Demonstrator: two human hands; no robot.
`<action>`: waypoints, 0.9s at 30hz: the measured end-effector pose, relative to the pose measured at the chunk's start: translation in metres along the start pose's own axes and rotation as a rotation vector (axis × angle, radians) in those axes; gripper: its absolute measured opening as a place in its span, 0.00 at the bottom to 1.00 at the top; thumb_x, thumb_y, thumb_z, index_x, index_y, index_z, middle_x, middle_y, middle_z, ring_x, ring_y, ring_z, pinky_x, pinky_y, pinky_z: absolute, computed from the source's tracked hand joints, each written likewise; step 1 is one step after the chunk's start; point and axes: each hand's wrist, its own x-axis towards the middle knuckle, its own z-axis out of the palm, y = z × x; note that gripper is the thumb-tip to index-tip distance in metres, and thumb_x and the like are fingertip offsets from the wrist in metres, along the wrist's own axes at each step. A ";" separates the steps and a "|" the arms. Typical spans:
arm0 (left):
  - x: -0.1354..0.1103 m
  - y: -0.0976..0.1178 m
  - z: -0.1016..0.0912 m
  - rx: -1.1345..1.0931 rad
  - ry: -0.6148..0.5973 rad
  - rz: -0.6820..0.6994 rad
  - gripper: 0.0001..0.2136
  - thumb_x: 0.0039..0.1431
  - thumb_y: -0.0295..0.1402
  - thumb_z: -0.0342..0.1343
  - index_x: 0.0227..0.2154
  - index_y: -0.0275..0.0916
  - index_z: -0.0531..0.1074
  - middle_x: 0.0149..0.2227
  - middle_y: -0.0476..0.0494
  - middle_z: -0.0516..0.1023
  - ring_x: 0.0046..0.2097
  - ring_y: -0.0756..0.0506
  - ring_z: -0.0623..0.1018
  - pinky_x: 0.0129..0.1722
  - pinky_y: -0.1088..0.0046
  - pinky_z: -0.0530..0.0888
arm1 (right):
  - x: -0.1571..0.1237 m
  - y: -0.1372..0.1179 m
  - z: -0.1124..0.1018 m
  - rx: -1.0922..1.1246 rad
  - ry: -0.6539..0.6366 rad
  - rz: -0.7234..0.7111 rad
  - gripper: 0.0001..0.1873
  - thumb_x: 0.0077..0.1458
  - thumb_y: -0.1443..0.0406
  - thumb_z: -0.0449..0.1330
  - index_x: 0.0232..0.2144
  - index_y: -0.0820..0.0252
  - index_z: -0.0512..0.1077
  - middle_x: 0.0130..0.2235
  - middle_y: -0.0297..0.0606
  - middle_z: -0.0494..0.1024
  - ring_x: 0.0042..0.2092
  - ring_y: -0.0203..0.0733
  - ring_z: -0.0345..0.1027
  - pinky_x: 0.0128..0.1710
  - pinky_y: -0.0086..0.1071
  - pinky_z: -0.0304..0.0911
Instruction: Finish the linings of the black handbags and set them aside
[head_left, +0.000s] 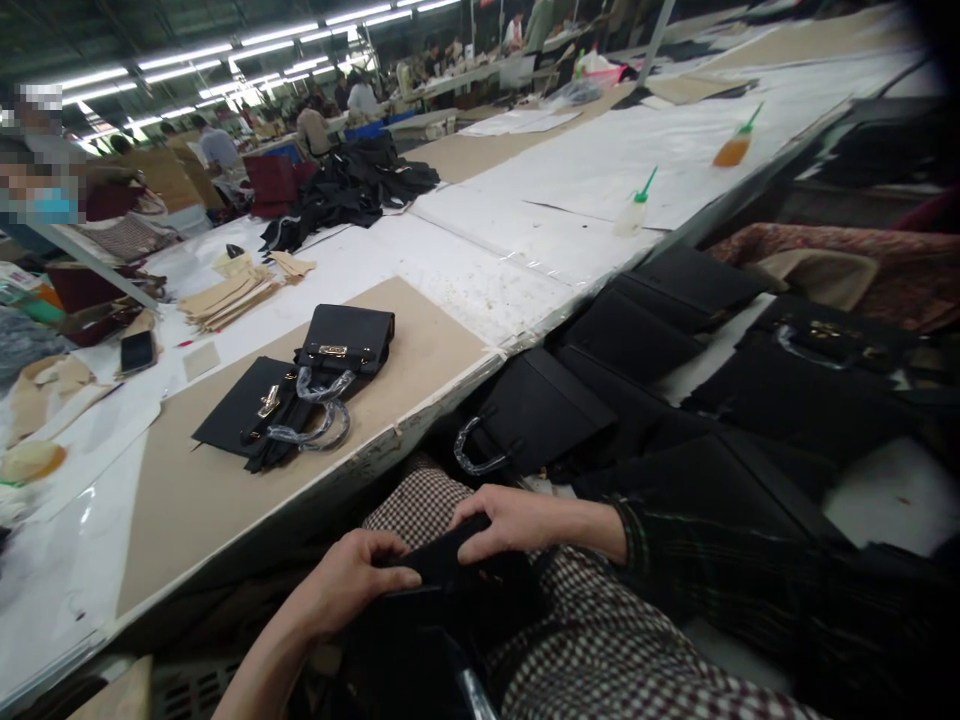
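On my lap, over checked cloth, lies a black handbag that is dark and partly out of view at the bottom. My left hand grips its upper edge, thumb on the near side. Further right along that edge, my right hand pinches it between thumb and fingers. A plastic-wrapped handle shows low in the picture. Ahead on the table, two black handbags with gold clasps, a rear one and a front one, rest together, their wrapped handles toward me.
The white table runs diagonally past me, with brown board on it. Glue bottles, tan strips, a phone and a heap of black pieces lie there. More black bags are piled at my right. People work beyond.
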 end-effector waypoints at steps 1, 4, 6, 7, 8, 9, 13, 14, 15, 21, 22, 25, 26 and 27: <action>0.002 0.001 -0.001 0.013 -0.010 0.002 0.15 0.50 0.43 0.63 0.35 0.36 0.79 0.29 0.48 0.77 0.31 0.47 0.73 0.30 0.75 0.67 | 0.000 0.001 0.001 0.013 0.014 0.003 0.18 0.47 0.59 0.66 0.40 0.63 0.77 0.28 0.32 0.75 0.26 0.31 0.65 0.24 0.21 0.59; 0.006 0.006 0.000 0.055 -0.035 0.038 0.16 0.53 0.45 0.60 0.35 0.36 0.78 0.30 0.48 0.75 0.31 0.47 0.72 0.31 0.75 0.67 | 0.001 0.006 0.005 0.032 0.062 -0.006 0.15 0.46 0.60 0.65 0.36 0.64 0.78 0.25 0.31 0.73 0.24 0.30 0.62 0.20 0.21 0.55; 0.008 0.008 0.002 0.061 -0.054 0.064 0.16 0.56 0.46 0.58 0.34 0.36 0.78 0.29 0.48 0.74 0.31 0.48 0.70 0.30 0.76 0.66 | -0.001 0.008 0.008 0.017 0.098 -0.033 0.13 0.46 0.61 0.65 0.34 0.64 0.78 0.24 0.30 0.73 0.24 0.29 0.60 0.20 0.21 0.54; 0.008 0.010 0.003 0.047 -0.067 0.064 0.17 0.56 0.47 0.57 0.34 0.36 0.77 0.29 0.49 0.73 0.31 0.49 0.69 0.30 0.76 0.65 | -0.002 0.008 0.010 -0.001 0.118 -0.046 0.12 0.46 0.62 0.65 0.33 0.64 0.78 0.24 0.30 0.73 0.24 0.30 0.61 0.21 0.21 0.54; 0.008 0.010 0.005 0.022 -0.082 0.052 0.17 0.57 0.47 0.57 0.33 0.36 0.77 0.28 0.49 0.72 0.30 0.49 0.68 0.30 0.76 0.65 | -0.003 0.008 0.013 -0.027 0.143 -0.058 0.11 0.46 0.62 0.64 0.33 0.64 0.78 0.24 0.30 0.73 0.24 0.30 0.61 0.21 0.22 0.54; 0.008 0.011 0.006 -0.010 -0.095 0.032 0.17 0.56 0.47 0.57 0.33 0.36 0.76 0.27 0.50 0.71 0.28 0.50 0.67 0.29 0.76 0.65 | -0.005 0.007 0.015 -0.062 0.173 -0.070 0.10 0.47 0.63 0.64 0.32 0.63 0.78 0.24 0.31 0.74 0.25 0.31 0.62 0.22 0.22 0.54; 0.003 0.012 0.012 -0.082 -0.087 -0.045 0.13 0.52 0.43 0.61 0.30 0.36 0.74 0.24 0.52 0.69 0.26 0.51 0.65 0.27 0.76 0.63 | -0.014 0.002 0.029 -0.258 0.294 -0.149 0.06 0.49 0.64 0.62 0.29 0.61 0.78 0.24 0.31 0.75 0.27 0.33 0.65 0.27 0.24 0.55; 0.001 0.013 0.014 -0.087 -0.078 -0.062 0.12 0.51 0.42 0.61 0.30 0.36 0.73 0.24 0.52 0.69 0.25 0.51 0.65 0.26 0.76 0.63 | -0.017 0.002 0.033 -0.306 0.315 -0.173 0.06 0.50 0.64 0.61 0.28 0.61 0.78 0.25 0.32 0.76 0.28 0.33 0.66 0.28 0.24 0.56; -0.002 0.013 0.016 -0.094 -0.073 -0.080 0.12 0.51 0.41 0.62 0.30 0.37 0.73 0.23 0.52 0.69 0.25 0.51 0.66 0.26 0.76 0.63 | -0.019 0.003 0.037 -0.347 0.331 -0.191 0.07 0.51 0.64 0.61 0.29 0.60 0.78 0.26 0.33 0.77 0.28 0.34 0.67 0.30 0.25 0.57; -0.012 0.013 0.023 -0.164 -0.065 -0.137 0.09 0.48 0.37 0.62 0.30 0.36 0.75 0.23 0.52 0.69 0.25 0.51 0.66 0.25 0.77 0.63 | -0.029 0.007 0.052 -0.450 0.364 -0.243 0.09 0.55 0.63 0.60 0.36 0.57 0.79 0.35 0.37 0.81 0.38 0.40 0.72 0.40 0.28 0.60; -0.013 0.012 0.023 -0.174 -0.067 -0.139 0.09 0.47 0.37 0.63 0.30 0.36 0.75 0.23 0.52 0.69 0.24 0.52 0.65 0.25 0.77 0.63 | -0.030 0.006 0.052 -0.448 0.352 -0.244 0.09 0.56 0.62 0.60 0.37 0.57 0.79 0.35 0.37 0.81 0.39 0.40 0.72 0.40 0.28 0.60; -0.016 0.010 0.025 -0.221 -0.092 -0.165 0.10 0.46 0.36 0.63 0.31 0.36 0.76 0.23 0.52 0.69 0.24 0.52 0.65 0.27 0.77 0.64 | -0.035 -0.002 0.050 -0.424 0.284 -0.240 0.12 0.59 0.58 0.58 0.39 0.55 0.78 0.36 0.36 0.81 0.39 0.39 0.73 0.39 0.28 0.59; -0.018 0.010 0.025 -0.243 -0.104 -0.178 0.11 0.46 0.35 0.63 0.32 0.36 0.77 0.23 0.52 0.69 0.24 0.52 0.65 0.27 0.77 0.65 | -0.037 -0.005 0.049 -0.418 0.260 -0.238 0.13 0.60 0.57 0.57 0.40 0.55 0.78 0.37 0.35 0.81 0.39 0.39 0.73 0.39 0.28 0.59; -0.019 0.010 0.026 -0.266 -0.116 -0.193 0.12 0.45 0.35 0.63 0.33 0.35 0.78 0.24 0.51 0.70 0.25 0.52 0.66 0.28 0.77 0.65 | -0.038 -0.008 0.049 -0.416 0.240 -0.237 0.14 0.61 0.56 0.55 0.40 0.55 0.78 0.37 0.35 0.81 0.39 0.39 0.73 0.39 0.28 0.59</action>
